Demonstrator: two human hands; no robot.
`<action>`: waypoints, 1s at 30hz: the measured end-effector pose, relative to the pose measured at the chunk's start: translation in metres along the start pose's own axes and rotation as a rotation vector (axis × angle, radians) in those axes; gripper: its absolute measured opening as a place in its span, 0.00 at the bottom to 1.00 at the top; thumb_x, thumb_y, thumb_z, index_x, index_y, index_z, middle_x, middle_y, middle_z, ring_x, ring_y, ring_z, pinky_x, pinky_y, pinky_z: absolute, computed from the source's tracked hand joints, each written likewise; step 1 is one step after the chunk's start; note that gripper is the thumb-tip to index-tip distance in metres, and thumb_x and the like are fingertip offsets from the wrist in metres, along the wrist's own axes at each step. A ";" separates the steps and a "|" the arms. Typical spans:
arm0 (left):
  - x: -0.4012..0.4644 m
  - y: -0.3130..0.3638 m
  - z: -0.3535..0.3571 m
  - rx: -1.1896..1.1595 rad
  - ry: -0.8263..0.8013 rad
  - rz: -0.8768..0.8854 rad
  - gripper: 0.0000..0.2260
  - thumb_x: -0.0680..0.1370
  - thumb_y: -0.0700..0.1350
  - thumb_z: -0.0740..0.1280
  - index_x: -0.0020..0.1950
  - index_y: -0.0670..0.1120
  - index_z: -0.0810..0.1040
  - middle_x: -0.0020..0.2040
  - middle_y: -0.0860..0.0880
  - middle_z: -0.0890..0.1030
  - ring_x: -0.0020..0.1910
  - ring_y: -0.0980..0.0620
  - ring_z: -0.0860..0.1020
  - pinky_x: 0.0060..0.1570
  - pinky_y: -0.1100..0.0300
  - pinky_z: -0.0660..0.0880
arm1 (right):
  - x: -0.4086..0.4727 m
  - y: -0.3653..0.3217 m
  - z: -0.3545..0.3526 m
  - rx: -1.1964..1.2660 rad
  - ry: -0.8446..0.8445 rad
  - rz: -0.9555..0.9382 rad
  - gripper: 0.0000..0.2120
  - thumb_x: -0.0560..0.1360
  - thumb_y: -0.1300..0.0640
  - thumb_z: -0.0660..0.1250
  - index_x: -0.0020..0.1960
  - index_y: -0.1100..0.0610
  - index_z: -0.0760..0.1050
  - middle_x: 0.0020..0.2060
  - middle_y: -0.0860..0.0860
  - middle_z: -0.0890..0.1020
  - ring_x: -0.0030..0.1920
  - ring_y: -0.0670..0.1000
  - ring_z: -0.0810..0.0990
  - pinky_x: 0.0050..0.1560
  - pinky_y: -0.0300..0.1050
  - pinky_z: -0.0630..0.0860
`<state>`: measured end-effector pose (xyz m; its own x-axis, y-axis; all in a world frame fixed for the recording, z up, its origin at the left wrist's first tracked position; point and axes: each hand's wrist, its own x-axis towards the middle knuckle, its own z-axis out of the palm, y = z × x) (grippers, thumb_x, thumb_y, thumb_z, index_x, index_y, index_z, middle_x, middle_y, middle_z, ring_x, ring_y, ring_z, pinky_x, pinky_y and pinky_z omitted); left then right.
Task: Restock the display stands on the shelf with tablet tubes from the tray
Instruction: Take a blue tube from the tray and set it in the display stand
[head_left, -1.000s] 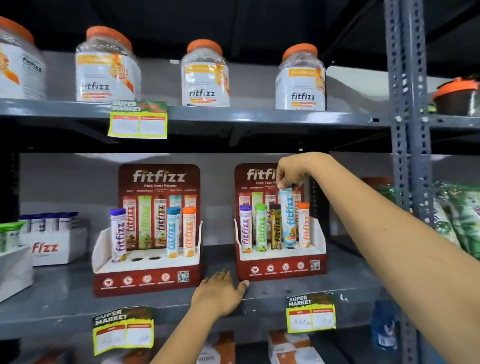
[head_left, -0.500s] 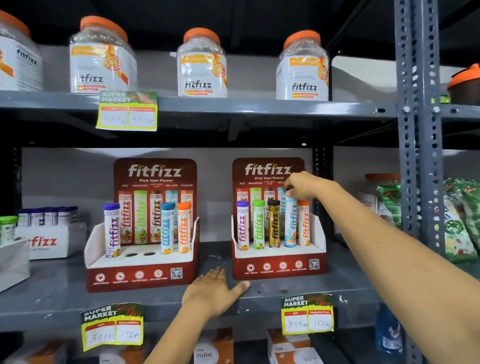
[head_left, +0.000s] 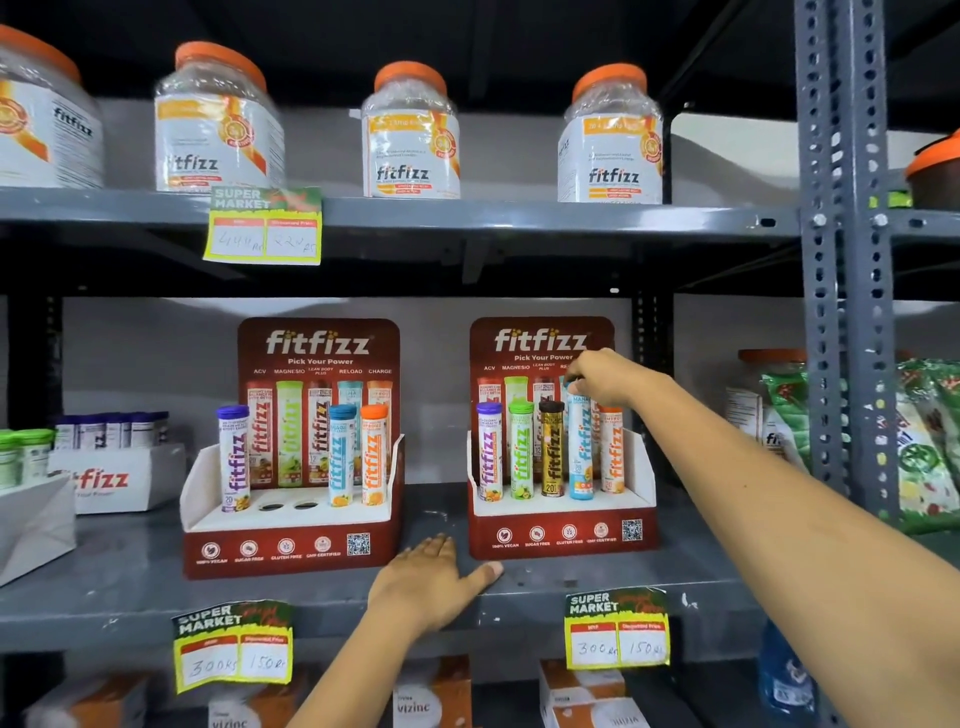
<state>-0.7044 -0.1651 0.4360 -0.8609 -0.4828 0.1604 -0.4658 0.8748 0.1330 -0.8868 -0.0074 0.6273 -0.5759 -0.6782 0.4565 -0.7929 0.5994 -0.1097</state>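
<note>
Two red Fitfizz display stands sit on the middle shelf. The right stand (head_left: 563, 540) holds purple, green, black, light blue and orange tubes. My right hand (head_left: 605, 376) pinches the cap of the light blue tube (head_left: 579, 447), which stands in its hole. The left stand (head_left: 291, 551) holds a purple tube (head_left: 234, 457), a blue tube (head_left: 340, 454) and an orange tube (head_left: 373, 454), with two bare holes (head_left: 288, 505) in the middle. My left hand (head_left: 431, 582) rests flat on the shelf edge between the stands. The tray is out of view.
Big orange-lidded Fitfizz jars (head_left: 410, 135) line the upper shelf. A white box of purple-capped tubes (head_left: 117, 457) stands at the left. A grey upright post (head_left: 844, 260) and green packets (head_left: 924, 441) are at the right. Price tags (head_left: 615, 631) hang from the shelf edges.
My right hand lowered the light blue tube into its hole in the right stand and still pinches the cap. The left hand stayed flat on the shelf.
</note>
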 end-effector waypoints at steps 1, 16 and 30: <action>0.000 0.000 0.000 0.000 0.002 -0.001 0.42 0.72 0.73 0.44 0.76 0.46 0.52 0.78 0.47 0.55 0.76 0.49 0.54 0.74 0.51 0.52 | 0.001 0.001 0.002 0.011 0.010 0.010 0.15 0.80 0.59 0.60 0.65 0.61 0.75 0.63 0.59 0.78 0.61 0.59 0.76 0.56 0.49 0.73; 0.000 -0.001 0.000 -0.009 0.009 0.010 0.41 0.72 0.73 0.45 0.76 0.46 0.52 0.78 0.46 0.55 0.76 0.49 0.54 0.74 0.51 0.53 | -0.001 -0.006 0.011 -0.039 -0.003 0.074 0.12 0.78 0.58 0.64 0.57 0.64 0.77 0.53 0.59 0.81 0.51 0.58 0.80 0.50 0.50 0.77; -0.008 0.000 -0.002 0.013 0.091 0.087 0.38 0.74 0.70 0.45 0.76 0.46 0.54 0.78 0.47 0.56 0.75 0.50 0.55 0.74 0.51 0.53 | -0.012 -0.013 -0.002 -0.253 -0.052 0.108 0.16 0.76 0.53 0.65 0.62 0.58 0.76 0.59 0.56 0.80 0.60 0.59 0.76 0.63 0.54 0.71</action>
<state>-0.6969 -0.1615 0.4362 -0.8766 -0.4057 0.2586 -0.3928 0.9139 0.1024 -0.8697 -0.0065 0.6249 -0.6690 -0.6217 0.4074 -0.6552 0.7520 0.0717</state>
